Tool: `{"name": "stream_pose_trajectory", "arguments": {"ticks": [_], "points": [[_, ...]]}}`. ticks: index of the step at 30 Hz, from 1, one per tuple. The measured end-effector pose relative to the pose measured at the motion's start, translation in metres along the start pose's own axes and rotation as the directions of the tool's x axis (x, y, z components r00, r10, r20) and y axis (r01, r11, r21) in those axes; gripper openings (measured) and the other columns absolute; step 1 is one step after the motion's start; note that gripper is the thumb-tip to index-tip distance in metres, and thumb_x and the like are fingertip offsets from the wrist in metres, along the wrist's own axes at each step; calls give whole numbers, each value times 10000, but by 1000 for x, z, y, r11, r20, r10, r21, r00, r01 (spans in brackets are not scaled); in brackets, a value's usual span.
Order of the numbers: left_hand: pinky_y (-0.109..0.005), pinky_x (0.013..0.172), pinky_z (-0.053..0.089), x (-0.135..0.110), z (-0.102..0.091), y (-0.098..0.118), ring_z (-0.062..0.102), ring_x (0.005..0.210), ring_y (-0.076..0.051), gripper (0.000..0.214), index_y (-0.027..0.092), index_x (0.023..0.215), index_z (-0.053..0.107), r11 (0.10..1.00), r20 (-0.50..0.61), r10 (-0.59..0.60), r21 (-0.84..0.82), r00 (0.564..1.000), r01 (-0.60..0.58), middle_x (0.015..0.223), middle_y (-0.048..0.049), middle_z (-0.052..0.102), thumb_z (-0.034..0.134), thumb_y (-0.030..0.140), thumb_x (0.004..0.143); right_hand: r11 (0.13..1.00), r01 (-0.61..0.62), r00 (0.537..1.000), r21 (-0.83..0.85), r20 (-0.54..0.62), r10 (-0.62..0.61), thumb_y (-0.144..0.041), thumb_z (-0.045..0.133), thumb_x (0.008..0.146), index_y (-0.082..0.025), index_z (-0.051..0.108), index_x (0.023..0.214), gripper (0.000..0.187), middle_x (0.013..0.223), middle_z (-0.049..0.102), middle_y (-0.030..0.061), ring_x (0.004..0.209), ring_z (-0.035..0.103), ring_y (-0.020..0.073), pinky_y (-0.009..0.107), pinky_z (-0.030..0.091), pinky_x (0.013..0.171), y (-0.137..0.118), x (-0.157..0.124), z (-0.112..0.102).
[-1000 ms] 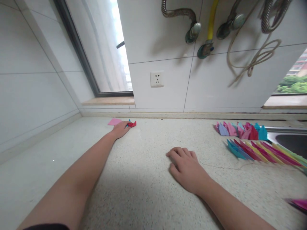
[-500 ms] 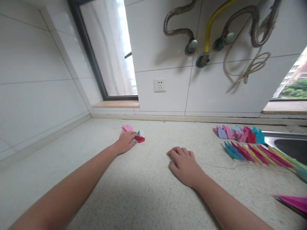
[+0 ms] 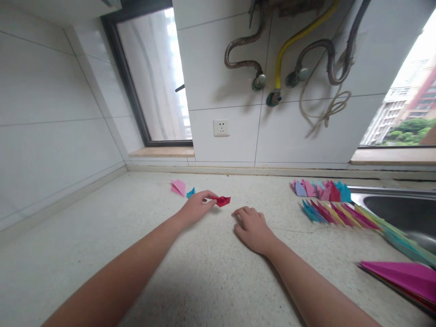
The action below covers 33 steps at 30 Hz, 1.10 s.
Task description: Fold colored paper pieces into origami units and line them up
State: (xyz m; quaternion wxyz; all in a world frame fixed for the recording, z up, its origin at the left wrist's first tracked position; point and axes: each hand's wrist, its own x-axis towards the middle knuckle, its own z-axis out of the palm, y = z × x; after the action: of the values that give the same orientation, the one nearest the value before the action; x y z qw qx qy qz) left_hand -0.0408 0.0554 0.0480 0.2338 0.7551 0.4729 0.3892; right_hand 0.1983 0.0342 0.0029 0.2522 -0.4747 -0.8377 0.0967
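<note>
My left hand [image 3: 197, 208] pinches a small red folded paper piece [image 3: 223, 200] just above the speckled countertop [image 3: 204, 272]. Behind that hand lie a pink folded paper [image 3: 178, 186] and a small blue one [image 3: 190, 192]. My right hand [image 3: 252, 226] rests palm down on the counter a little to the right of the red piece, fingers loosely spread, holding nothing.
Rows of coloured folded papers [image 3: 320, 190] and long folded strips [image 3: 340, 213] lie at the right beside a steel sink [image 3: 395, 211]. A stack of magenta paper [image 3: 405, 274] sits at the near right. A tiled wall with a socket [image 3: 221, 127], hoses and windows stands behind.
My left hand has drawn the red folded piece away from the pink and blue papers, toward the right hand. The right hand has stayed flat on the counter.
</note>
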Motion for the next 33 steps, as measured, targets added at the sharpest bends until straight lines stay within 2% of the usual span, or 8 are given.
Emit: {"name": "stream_pose_trajectory", "arguments": {"ticks": [3, 5, 8, 11, 14, 20, 26, 33], "points": [[-361, 901, 481, -2, 29, 25, 659, 968, -207, 166, 205, 976, 680, 952, -13, -33, -304, 999, 28, 1030, -81, 725, 603, 298, 863, 973, -26, 997, 229, -68, 43, -213, 513, 826, -195, 595, 1100, 287, 1125, 616, 82, 1036, 537, 223, 397, 368, 930, 10, 0, 0], [-353, 874, 492, -6, 47, 30, 669, 939, -205, 160, 194, 965, 671, 909, -12, -75, -413, 997, 64, 996, -86, 730, 619, 294, 851, 901, -68, 986, 428, -106, 125, -251, 474, 859, -190, 584, 1080, 254, 1090, 632, 75, 945, 577, 196, 373, 426, 882, 18, 0, -2], [-349, 811, 507, -15, 69, 23, 677, 893, -208, 186, 194, 974, 663, 882, -60, -191, -448, 980, 144, 953, -87, 732, 581, 327, 873, 752, -151, 959, 641, -90, 269, -345, 426, 896, -190, 569, 1041, 255, 1013, 649, 66, 807, 611, 173, 339, 489, 771, 28, 0, -6], [-351, 837, 496, -20, 75, 10, 669, 895, -205, 178, 211, 964, 672, 929, -108, -172, -348, 979, 125, 962, -67, 729, 575, 327, 870, 658, -177, 940, 732, -73, 334, -405, 452, 888, -196, 568, 1026, 276, 1000, 654, 64, 736, 615, 156, 315, 505, 702, 31, 0, -9], [-333, 804, 491, -19, 73, 3, 660, 853, -195, 173, 233, 963, 681, 961, -65, -116, -260, 991, 95, 941, -38, 728, 558, 324, 881, 633, -170, 947, 755, -52, 316, -438, 509, 881, -201, 581, 1037, 292, 971, 663, 49, 725, 622, 149, 317, 508, 715, 28, 0, -11], [-301, 705, 486, -14, 71, -1, 632, 741, -175, 147, 235, 940, 686, 960, -58, -133, -254, 989, 114, 893, -30, 723, 594, 311, 854, 635, -182, 968, 751, 24, 249, -446, 565, 884, -200, 594, 1000, 273, 879, 690, 35, 720, 655, 159, 313, 503, 702, 16, -1, -15], [-297, 669, 485, -13, 70, -2, 638, 735, -181, 149, 228, 919, 710, 947, -41, -151, -292, 988, 132, 901, -54, 724, 642, 322, 825, 654, -153, 972, 741, -7, 236, -399, 613, 874, -188, 630, 934, 221, 788, 696, 35, 741, 653, 172, 309, 493, 700, 19, 1, -10], [-308, 746, 492, -14, 66, 2, 655, 860, -200, 142, 198, 905, 726, 943, -41, -92, -325, 995, 74, 921, -73, 714, 644, 295, 841, 712, -69, 976, 698, -100, 193, -350, 630, 868, -198, 678, 973, 192, 874, 695, 46, 774, 626, 169, 317, 486, 727, 21, 1, -8]]}}
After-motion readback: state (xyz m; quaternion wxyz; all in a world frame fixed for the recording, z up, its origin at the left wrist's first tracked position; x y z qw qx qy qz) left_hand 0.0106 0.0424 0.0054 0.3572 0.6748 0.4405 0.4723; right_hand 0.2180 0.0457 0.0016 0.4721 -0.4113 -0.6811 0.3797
